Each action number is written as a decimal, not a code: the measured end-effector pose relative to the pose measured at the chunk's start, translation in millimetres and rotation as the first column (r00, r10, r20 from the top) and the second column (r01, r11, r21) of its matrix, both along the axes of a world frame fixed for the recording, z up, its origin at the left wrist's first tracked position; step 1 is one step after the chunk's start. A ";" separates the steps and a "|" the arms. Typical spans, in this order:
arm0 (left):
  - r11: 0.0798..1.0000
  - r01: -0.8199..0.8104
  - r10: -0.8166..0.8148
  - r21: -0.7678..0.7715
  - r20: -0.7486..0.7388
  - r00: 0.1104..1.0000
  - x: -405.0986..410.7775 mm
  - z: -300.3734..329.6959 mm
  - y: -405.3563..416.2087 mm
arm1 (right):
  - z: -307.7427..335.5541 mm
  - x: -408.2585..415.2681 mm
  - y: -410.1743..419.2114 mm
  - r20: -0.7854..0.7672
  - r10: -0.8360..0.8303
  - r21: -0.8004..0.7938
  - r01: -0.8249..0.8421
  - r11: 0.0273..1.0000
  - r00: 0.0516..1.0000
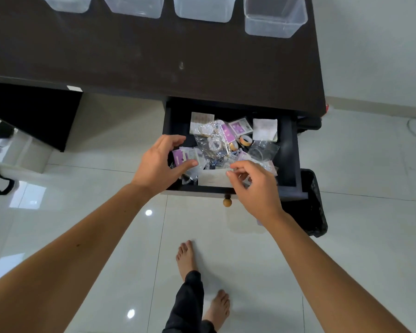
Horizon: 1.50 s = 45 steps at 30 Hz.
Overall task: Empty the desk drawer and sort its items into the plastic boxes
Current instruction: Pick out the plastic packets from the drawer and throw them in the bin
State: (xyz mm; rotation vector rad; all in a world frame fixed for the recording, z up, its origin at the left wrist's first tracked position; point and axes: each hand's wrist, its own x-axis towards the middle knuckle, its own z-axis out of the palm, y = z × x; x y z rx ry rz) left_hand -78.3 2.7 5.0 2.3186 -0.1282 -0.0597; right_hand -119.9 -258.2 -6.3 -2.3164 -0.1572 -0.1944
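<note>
Both forearms reach over tiled floor toward open drawer (289,150). Left hand (159,162) spread wide, hovering above purple packet (178,157), holding nothing. Right hand (252,186) fingers loosely curled over white card (211,177); grip unclear. Drawer full of clutter. Four boxes (274,19) in row on desk (154,56), well apart from drawer.

Four clear plastic boxes (274,18) stand in a row along the far edge of the dark wooden desk (154,51). Below its near right edge, the open dark drawer (289,150) holds small plastic-wrapped packets (214,143); a black mesh bin (315,203) stands just right of it.
</note>
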 end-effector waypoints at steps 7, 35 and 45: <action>0.998 0.062 -0.060 0.011 -0.102 0.993 41.1 -18.0 -22.9 | -21.7 63.2 5.8 -0.254 -0.065 -0.126 0.034 0.991 0.965; 0.900 -0.195 -0.009 -0.391 -0.464 0.886 67.6 -40.1 -40.9 | -21.3 93.1 -9.4 -0.506 -0.018 0.141 0.103 0.985 0.862; 0.892 -0.262 0.032 -0.368 -0.527 0.849 66.3 -52.5 -38.8 | -61.0 123.6 -4.4 -0.310 -0.052 -0.246 -0.027 0.969 0.949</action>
